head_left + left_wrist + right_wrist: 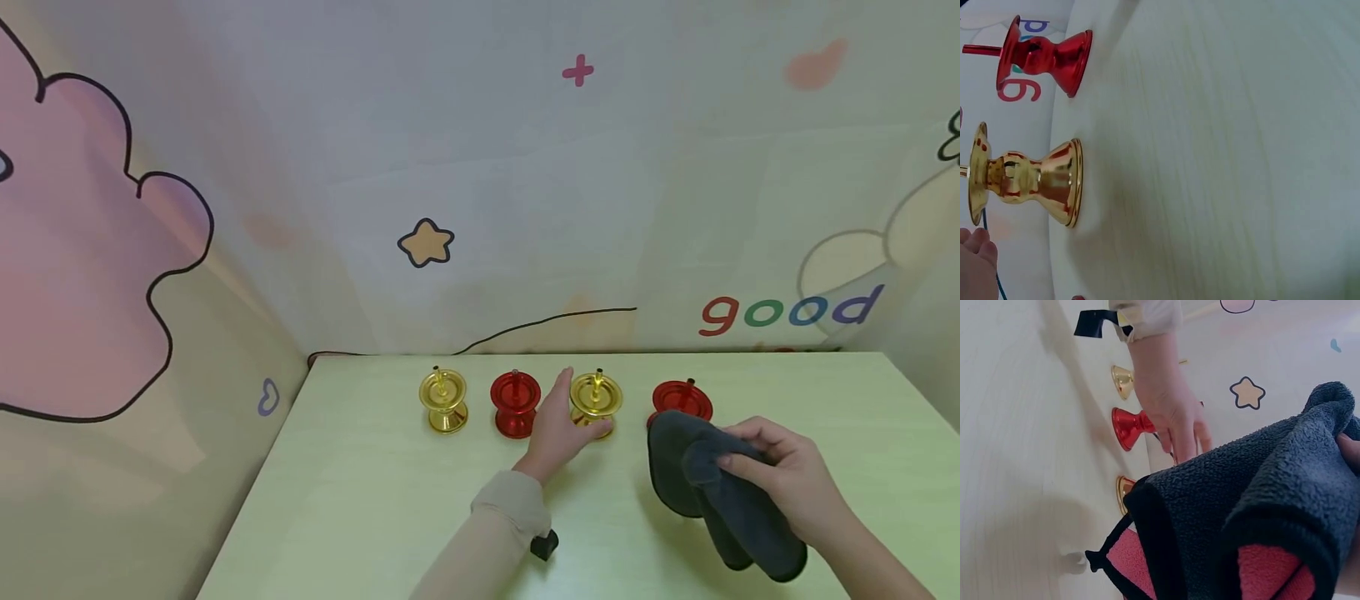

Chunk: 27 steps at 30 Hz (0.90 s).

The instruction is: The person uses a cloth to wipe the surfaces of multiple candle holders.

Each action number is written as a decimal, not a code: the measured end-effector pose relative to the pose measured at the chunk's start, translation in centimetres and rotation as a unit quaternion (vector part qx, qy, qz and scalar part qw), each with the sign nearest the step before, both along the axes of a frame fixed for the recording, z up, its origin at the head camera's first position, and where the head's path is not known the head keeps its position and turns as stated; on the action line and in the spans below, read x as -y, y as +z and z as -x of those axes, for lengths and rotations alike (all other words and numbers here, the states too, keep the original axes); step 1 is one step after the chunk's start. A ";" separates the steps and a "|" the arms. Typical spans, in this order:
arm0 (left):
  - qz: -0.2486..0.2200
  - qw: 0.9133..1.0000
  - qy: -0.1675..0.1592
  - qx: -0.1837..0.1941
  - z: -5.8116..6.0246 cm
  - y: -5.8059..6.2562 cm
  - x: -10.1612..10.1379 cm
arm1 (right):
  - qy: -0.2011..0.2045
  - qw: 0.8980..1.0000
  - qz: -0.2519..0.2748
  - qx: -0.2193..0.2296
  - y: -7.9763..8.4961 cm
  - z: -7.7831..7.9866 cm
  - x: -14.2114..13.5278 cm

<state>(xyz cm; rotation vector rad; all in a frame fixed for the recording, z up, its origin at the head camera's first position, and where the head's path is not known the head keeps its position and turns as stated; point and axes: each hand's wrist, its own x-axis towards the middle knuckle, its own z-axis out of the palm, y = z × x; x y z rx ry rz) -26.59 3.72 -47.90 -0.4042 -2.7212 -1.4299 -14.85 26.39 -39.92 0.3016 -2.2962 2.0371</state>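
Note:
My left hand [558, 429] reaches to the right-hand gold candle holder [596, 398], thumb and fingers spread on either side of it. In the left wrist view that gold holder [1019, 178] stands upright, with fingertips [979, 244] close beside its dish. My right hand [798, 479] pinches a folded dark grey cloth [757, 521] between thumb and fingers, over the table. The right wrist view shows the cloth's pink-red underside [1269, 569] and black edging. Behind the cloth, a red candle holder [682, 398] is partly hidden.
Left of my left hand stand another red holder [513, 408] and another gold holder [443, 400], in a row near the back edge of the pale table [345, 500]. A printed cloth backdrop [510, 200] rises behind. A black mount [545, 546] shows beside my left sleeve.

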 end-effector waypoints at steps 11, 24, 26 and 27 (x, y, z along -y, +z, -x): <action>0.032 0.999 0.018 0.025 1.5 -0.7 -1.5 | 0.001 1.000 0.014 -0.006 0.0 -0.2 -0.4; 0.066 0.997 0.032 -0.033 1.5 -0.9 -1.6 | 0.000 1.000 0.022 -0.008 0.0 -0.3 -0.5; 0.076 0.996 0.033 -0.043 1.3 -0.8 -1.6 | -0.004 1.000 0.019 -0.006 0.0 -0.4 -0.6; 0.085 0.995 0.031 -0.048 1.2 -0.8 -1.7 | -0.006 1.000 0.017 -0.005 0.0 -0.4 -0.6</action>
